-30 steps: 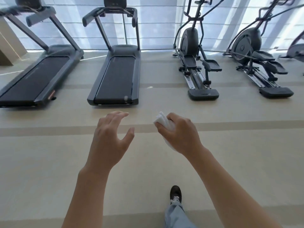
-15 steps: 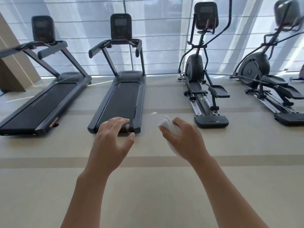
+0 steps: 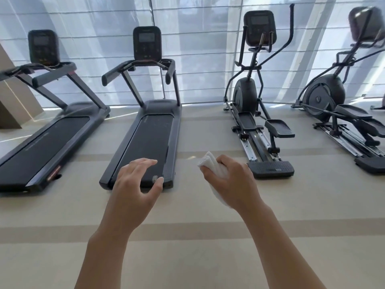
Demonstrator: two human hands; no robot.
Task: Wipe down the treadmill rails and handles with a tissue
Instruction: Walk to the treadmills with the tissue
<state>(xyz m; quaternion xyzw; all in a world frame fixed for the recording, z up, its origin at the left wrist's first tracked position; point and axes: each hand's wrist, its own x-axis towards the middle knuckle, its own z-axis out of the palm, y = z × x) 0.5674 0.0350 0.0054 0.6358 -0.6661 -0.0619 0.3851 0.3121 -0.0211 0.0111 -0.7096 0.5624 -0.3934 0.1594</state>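
1. The right hand (image 3: 231,180) is held out in the air, its fingers curled around a wad of white tissue (image 3: 210,163); the soft, crumpled paper sticks out past the thumb and again below the palm.
2. The left hand (image 3: 135,188) holds nothing, fingers spread and loosely bent, palm down.
3. Ahead on the pale, smooth floor (image 3: 291,236) stands the nearer treadmill (image 3: 145,138): a long matte black belt framed by dark, glossy side rails, two slanted uprights, padded tube-like handles (image 3: 169,75) and a rounded rectangular console (image 3: 147,42).
4. Neither hand touches that machine; both hover apart from its rear end.
5. A second treadmill (image 3: 41,142) stands to its left.
6. Two ellipticals (image 3: 260,113) stand to the right, with metal tracks and ribbed pedals.
7. Translucent white blinds (image 3: 198,49) with horizontal seams cover the windows behind.
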